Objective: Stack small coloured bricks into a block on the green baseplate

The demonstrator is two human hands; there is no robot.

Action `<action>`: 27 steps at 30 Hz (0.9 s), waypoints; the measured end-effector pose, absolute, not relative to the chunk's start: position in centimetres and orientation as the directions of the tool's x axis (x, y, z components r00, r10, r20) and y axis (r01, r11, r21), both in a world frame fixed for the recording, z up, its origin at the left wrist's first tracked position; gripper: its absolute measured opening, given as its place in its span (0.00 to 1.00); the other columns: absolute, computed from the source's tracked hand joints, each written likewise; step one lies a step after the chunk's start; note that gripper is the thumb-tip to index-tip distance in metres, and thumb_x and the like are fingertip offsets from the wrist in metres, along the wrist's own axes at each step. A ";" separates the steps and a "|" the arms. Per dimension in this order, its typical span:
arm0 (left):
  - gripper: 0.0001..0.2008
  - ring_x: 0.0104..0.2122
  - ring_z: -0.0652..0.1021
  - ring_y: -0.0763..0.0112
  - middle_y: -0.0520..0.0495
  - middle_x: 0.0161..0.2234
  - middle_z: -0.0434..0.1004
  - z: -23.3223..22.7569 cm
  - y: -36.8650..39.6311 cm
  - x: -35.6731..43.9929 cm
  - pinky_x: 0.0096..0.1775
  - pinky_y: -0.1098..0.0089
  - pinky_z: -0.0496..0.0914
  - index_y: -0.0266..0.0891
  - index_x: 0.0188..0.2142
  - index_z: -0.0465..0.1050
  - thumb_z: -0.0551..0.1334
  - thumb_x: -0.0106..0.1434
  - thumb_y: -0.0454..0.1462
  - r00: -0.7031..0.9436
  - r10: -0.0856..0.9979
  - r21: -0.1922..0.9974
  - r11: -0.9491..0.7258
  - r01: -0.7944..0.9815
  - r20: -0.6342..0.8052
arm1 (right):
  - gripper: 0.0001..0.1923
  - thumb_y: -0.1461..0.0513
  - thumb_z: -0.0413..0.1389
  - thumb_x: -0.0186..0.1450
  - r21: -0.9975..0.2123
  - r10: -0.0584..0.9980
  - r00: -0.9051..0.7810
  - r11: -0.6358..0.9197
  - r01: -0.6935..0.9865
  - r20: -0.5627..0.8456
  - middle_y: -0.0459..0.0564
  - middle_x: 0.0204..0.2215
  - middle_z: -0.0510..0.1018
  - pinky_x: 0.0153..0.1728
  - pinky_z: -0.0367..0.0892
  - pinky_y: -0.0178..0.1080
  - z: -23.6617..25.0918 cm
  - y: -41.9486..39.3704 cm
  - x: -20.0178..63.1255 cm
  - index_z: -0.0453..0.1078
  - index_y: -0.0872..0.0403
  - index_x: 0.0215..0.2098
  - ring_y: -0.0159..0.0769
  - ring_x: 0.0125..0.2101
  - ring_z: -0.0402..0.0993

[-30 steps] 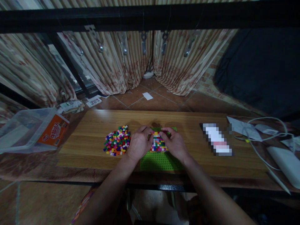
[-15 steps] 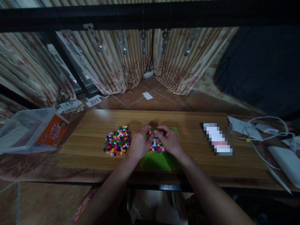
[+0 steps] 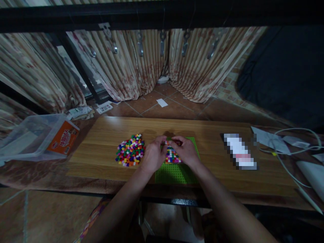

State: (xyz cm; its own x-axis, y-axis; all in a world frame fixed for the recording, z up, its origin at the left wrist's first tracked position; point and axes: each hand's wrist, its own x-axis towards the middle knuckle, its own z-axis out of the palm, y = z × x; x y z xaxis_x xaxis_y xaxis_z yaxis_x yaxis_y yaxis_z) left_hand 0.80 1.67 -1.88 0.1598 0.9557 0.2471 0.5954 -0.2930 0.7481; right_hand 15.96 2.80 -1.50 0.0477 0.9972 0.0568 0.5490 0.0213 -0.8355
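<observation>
Working over a green board [image 3: 174,174] on a wooden table [image 3: 101,135], with left hand [image 3: 154,154] at the nine-o'clock side and right hand [image 3: 187,152] at the three-o'clock side. Already laid around the board's middle: a patch of small coloured bricks [image 3: 172,156], packed in close rows, partly hidden by both hands toward twelve o'clock. Still bare: a wide studded stretch at six o'clock and a strip out at two. Also unplaced, over at nine o'clock beyond left hand: a sizeable loose heap [image 3: 131,151] of similar bricks. Judging by bare studs and heap together, only partway along; cannot count finished rows. Curled inward, with thumb and fingers close together on each hand, near the patch's twelve-o'clock edge; cannot tell whether clamped on a brick or merely touching.
</observation>
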 end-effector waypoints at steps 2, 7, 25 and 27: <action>0.15 0.46 0.80 0.65 0.43 0.47 0.79 -1.9 1.7 0.9 0.50 0.64 0.73 0.39 0.51 0.69 0.58 0.64 0.32 0.144 0.954 0.746 -0.296 0.597 0.263 | 0.14 0.54 0.57 0.60 -0.846 0.998 0.042 0.024 0.533 0.055 0.53 0.36 0.82 0.39 0.69 0.42 -1.6 2.8 15.9 0.76 0.54 0.38 0.40 0.35 0.78; 0.14 0.45 0.80 0.64 0.42 0.48 0.79 -1.8 1.6 1.4 0.50 0.63 0.73 0.39 0.48 0.71 0.58 0.63 0.32 0.117 0.952 0.740 -0.296 0.605 0.284 | 0.14 0.53 0.57 0.60 -0.872 0.998 0.029 0.028 0.488 0.048 0.51 0.34 0.82 0.38 0.68 0.41 -2.3 3.0 16.0 0.77 0.53 0.36 0.40 0.33 0.77; 0.07 0.37 0.78 0.63 0.46 0.36 0.80 0.1 2.5 -8.7 0.41 0.67 0.71 0.41 0.32 0.79 0.61 0.56 0.33 0.123 0.991 0.438 -0.135 0.889 0.057 | 0.16 0.52 0.55 0.61 -0.916 0.991 0.099 0.042 0.399 0.089 0.52 0.35 0.82 0.39 0.68 0.43 -2.7 2.3 16.9 0.77 0.54 0.38 0.42 0.36 0.76; 0.07 0.38 0.78 0.60 0.44 0.36 0.80 0.0 2.1 -7.9 0.43 0.65 0.70 0.41 0.31 0.79 0.60 0.57 0.34 0.176 0.982 0.335 -0.189 0.923 0.070 | 0.16 0.53 0.55 0.61 -0.916 0.992 0.097 0.036 0.400 0.081 0.52 0.35 0.82 0.39 0.68 0.43 -2.8 2.4 16.9 0.77 0.54 0.38 0.42 0.36 0.76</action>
